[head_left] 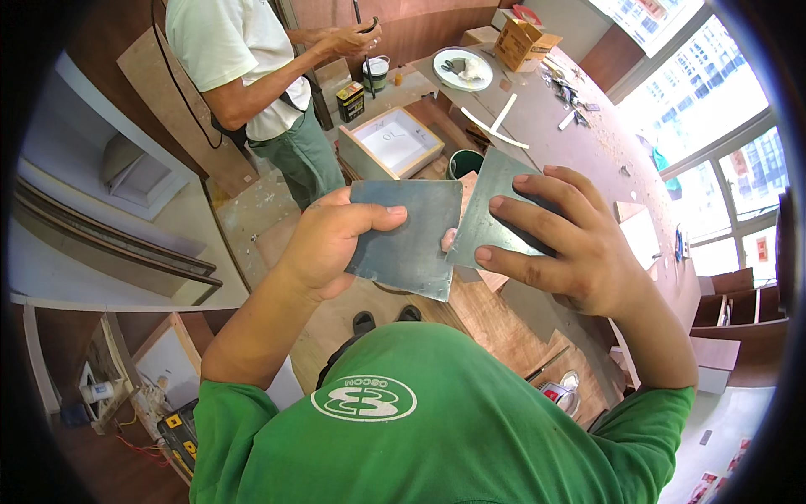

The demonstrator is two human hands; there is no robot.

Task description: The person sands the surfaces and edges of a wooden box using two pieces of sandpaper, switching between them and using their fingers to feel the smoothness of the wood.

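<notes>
My left hand [315,239] grips a flat grey metal plate [416,244], its thumb laid across the front face and its other fingers mostly hidden behind. A second thin metal plate [487,202], tilted, is held in my right hand [579,235], with several fingers spread over its face and the thumb out of sight. The plates' inner edges meet or nearly meet in front of my chest; whether they touch I cannot tell. Between them shows a small pinkish bit [449,240], either a fingertip or a lump of paste.
A co-worker [252,76] stands at the far left, holding a thin stick. A white drawer-like box [395,139] lies beyond my hands. On the long worktable [579,160] are a white round tray [463,69], a cardboard box [525,44] and scattered tools. An open can [561,393] sits at lower right.
</notes>
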